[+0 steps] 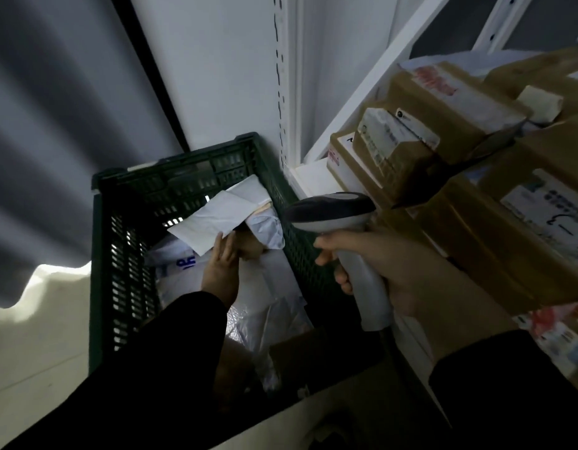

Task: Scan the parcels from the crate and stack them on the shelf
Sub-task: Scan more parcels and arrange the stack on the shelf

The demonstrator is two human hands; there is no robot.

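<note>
The right grip [378, 271] curled round the barcode scanner [329, 211] beside the shelf [310, 181]. The left grip [221, 267] touched a white parcel [213, 219] inside the green crate [118, 254]; its hold was unclear.

The left arm, in a dark sleeve, reaches far and down, and the left hand [221, 267] has its fingers stretched out, tips touching a white parcel [216, 219], while at the near right the right hand [388, 274] curls tight round the scanner [333, 211] handle.
</note>
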